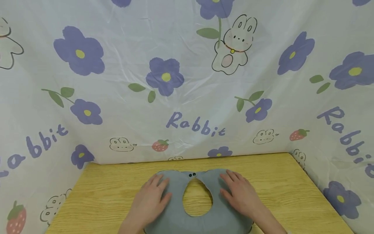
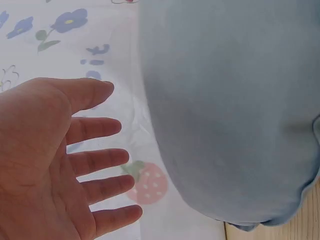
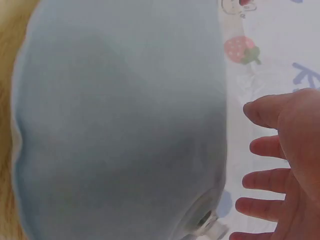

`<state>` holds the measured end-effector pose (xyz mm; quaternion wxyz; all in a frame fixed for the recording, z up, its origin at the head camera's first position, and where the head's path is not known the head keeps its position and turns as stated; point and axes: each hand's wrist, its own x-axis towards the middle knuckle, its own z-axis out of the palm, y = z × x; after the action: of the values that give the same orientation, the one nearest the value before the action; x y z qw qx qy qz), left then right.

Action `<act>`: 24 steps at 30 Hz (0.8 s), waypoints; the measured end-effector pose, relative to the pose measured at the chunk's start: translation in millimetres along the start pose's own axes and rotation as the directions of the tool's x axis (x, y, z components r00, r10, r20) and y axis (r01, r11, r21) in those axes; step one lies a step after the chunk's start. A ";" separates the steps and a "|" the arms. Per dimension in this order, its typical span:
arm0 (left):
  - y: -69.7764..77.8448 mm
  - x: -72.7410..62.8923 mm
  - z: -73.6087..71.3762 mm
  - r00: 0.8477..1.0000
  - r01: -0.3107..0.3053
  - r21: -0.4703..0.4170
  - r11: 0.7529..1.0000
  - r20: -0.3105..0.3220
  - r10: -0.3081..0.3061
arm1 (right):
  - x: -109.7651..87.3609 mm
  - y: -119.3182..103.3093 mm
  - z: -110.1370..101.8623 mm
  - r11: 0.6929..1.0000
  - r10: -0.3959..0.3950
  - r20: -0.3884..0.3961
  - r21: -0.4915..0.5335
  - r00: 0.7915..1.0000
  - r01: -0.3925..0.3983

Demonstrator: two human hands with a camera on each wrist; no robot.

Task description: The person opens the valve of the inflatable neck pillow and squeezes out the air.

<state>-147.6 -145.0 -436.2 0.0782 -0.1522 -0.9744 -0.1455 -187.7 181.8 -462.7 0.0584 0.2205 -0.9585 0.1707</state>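
A grey-blue inflated U-shaped neck pillow [image 1: 198,224] lies on the wooden table, its two ends meeting at the far side around an oval opening. Two small dark snap buttons [image 1: 192,175] show where the ends meet. In the head view my left hand [image 1: 150,200] is over the pillow's left side and my right hand [image 1: 241,191] over its right side. Both wrist views show straight, spread fingers beside the pillow, with nothing gripped; whether they touch it, I cannot tell. A clear valve [image 3: 207,225] sticks out at the pillow's lower edge in the right wrist view.
Beneath the pillow is a wood-grain table [image 1: 111,185]. A white sheet [image 1: 128,113] printed with purple flowers, rabbits and strawberries hangs behind the table and along both sides.
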 end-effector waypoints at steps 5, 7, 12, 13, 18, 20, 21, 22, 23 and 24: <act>6.5 -8.3 -4.1 1.000 -0.022 0.018 1.000 0.013 0.022 | -8.1 -6.1 -1.8 1.000 -0.008 0.013 -0.012 1.000 0.008; 8.4 -11.4 -2.7 0.999 -0.028 0.023 0.999 0.028 0.027 | -11.5 -7.1 0.0 1.000 -0.003 0.020 -0.027 1.000 0.003; 9.3 -16.6 5.7 0.998 -0.030 0.041 0.999 0.056 0.028 | -17.3 -6.5 6.6 0.998 0.007 0.025 -0.055 1.000 -0.006; 9.2 -17.5 7.5 0.998 -0.031 0.041 0.999 0.058 0.028 | -18.1 -5.9 7.9 0.998 0.011 0.026 -0.056 1.000 -0.009; 7.3 -19.9 15.1 0.998 -0.037 0.043 0.998 0.059 0.034 | -19.6 -3.2 13.8 0.999 0.033 0.040 -0.045 0.999 -0.031; 6.7 -20.4 17.3 0.997 -0.038 0.043 0.998 0.065 0.036 | -19.8 -2.2 15.9 0.998 0.040 0.049 -0.043 0.998 -0.038; 6.5 -20.5 18.2 0.997 -0.038 0.042 0.998 0.070 0.035 | -20.1 -1.8 16.9 0.998 0.043 0.053 -0.045 0.998 -0.041; 6.6 -20.8 18.9 0.997 -0.038 0.041 0.998 0.074 0.035 | -20.3 -1.5 17.7 0.998 0.045 0.055 -0.048 0.997 -0.043; 6.4 -20.8 19.7 0.996 -0.038 0.039 0.999 0.079 0.035 | -20.6 -1.2 18.5 0.998 0.048 0.058 -0.050 0.997 -0.045; 6.3 -20.9 20.2 0.996 -0.037 0.037 0.999 0.085 0.034 | -20.9 -1.0 19.1 0.998 0.049 0.058 -0.053 0.997 -0.046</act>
<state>-128.1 -138.8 -457.8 0.0424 -0.1740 -0.9766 -0.1188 -169.3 182.7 -484.1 0.0313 0.2011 -0.9689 0.1407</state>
